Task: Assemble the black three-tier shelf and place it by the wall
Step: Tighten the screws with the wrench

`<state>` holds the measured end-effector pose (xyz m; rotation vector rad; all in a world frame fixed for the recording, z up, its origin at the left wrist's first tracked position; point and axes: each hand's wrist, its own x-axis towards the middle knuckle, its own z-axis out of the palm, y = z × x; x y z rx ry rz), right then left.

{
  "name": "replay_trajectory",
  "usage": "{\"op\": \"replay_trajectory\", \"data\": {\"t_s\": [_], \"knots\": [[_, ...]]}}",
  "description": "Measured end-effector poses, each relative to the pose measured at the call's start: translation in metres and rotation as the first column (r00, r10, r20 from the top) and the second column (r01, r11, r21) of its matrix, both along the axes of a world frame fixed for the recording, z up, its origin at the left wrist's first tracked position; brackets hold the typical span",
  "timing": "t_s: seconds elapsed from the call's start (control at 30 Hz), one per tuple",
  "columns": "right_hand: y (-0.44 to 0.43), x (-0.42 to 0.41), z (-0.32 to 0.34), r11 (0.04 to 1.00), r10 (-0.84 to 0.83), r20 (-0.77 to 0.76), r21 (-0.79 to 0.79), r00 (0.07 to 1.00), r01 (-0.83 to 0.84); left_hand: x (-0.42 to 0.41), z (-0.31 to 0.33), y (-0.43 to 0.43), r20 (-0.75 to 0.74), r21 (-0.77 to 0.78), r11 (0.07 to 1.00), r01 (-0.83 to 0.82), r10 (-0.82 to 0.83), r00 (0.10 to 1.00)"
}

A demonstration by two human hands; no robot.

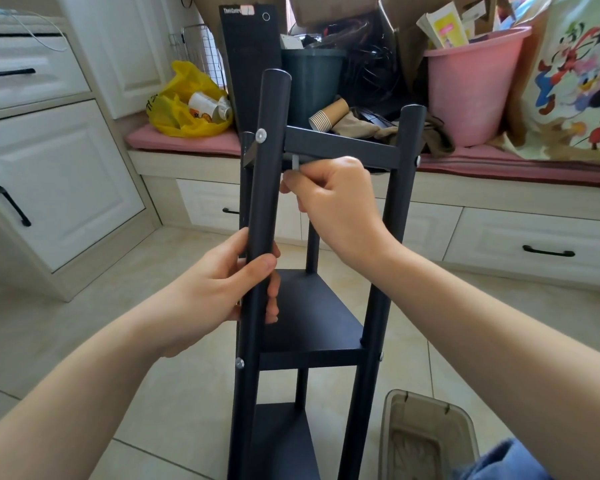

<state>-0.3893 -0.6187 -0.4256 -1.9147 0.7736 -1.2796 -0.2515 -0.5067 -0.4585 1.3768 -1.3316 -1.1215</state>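
The black three-tier shelf (312, 313) stands upright on the tiled floor in front of me, its round posts joined to square boards by silver bolts. My left hand (222, 292) grips the near left post (267, 188) at mid height. My right hand (329, 199) pinches a small silver hex key (296, 163) just under the top board (343, 147), beside that post. A silver bolt head (261, 135) shows on the post at the top board's level. The lowest board is partly cut off by the frame's bottom edge.
A clear plastic box (426, 441) sits on the floor at the lower right. Behind the shelf runs a window bench with a pink cushion (187, 142), a yellow bag (187, 105), a dark bin (312, 84), a pink bucket (471, 84) and cardboard. White drawers (49, 174) stand left.
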Motion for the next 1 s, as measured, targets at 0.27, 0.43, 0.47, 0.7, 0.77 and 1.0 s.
{"op": "replay_trajectory", "data": {"t_s": [0.27,0.43,0.47,0.7,0.77,1.0], "knots": [[0.000,0.008,-0.008,1.000,-0.006,-0.013,0.005,1.000,0.007,0.002,-0.002,0.000,-0.028,0.006,0.999,0.032,-0.032,0.999],[-0.004,0.018,-0.011,0.999,-0.028,0.037,-0.032,0.999,0.030,0.002,-0.003,0.000,-0.024,0.000,0.999,0.037,-0.037,0.999],[-0.005,0.020,-0.012,0.998,-0.034,0.043,-0.042,0.998,0.036,0.003,-0.004,0.000,-0.023,-0.001,0.999,0.036,-0.036,0.999],[-0.008,0.036,-0.019,0.988,-0.101,0.097,-0.110,0.990,0.111,0.009,-0.006,-0.003,-0.048,0.015,0.999,0.044,-0.043,0.998],[-0.008,0.038,-0.019,0.982,-0.120,0.114,-0.135,0.986,0.135,0.010,-0.006,-0.004,-0.049,0.020,0.998,0.052,-0.051,0.998],[-0.008,0.034,-0.018,0.984,-0.132,0.088,-0.111,0.987,0.142,0.010,-0.005,-0.006,-0.043,0.009,0.998,0.066,-0.066,0.997]]}}
